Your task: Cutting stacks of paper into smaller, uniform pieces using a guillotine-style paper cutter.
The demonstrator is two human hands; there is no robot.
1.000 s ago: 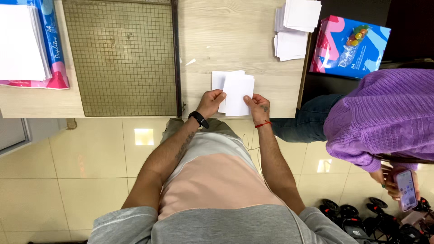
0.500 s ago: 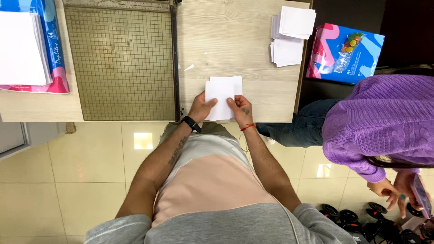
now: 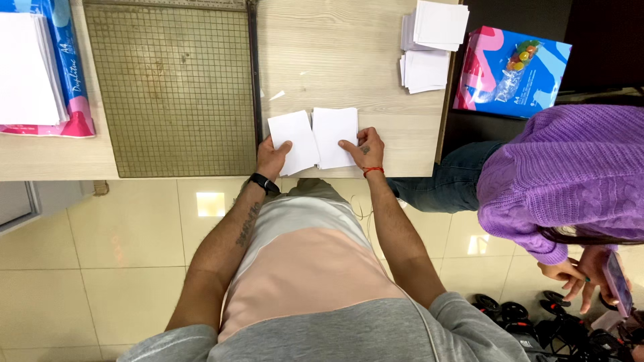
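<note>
— Two paper slips (image 3: 315,137) lie side by side on the desk (image 3: 335,53), touching along their inner edges, just right of the cutter board (image 3: 174,87).

— And the hands?

— The left hand (image 3: 272,157) pins the near corner of the left slip with thumb on top; the right hand (image 3: 362,147) presses fingertips on the near edge of the right slip. Neither is clenched; both rest flat, grasping nothing beyond that light pinch.

— How would one square them well?

— I'd judge: keep the fingers low and flat, slide the slips together along the wood without lifting, and line the far edges before the near ones. The left slip sits slightly tilted, so it wants turning.

— Anything close by?

— Cut stacks (image 3: 433,43) at the far right corner, a ream (image 3: 40,67) at the left, a bright box (image 3: 510,70) beyond the edge. A person in purple (image 3: 570,174) stands well apart.
</note>
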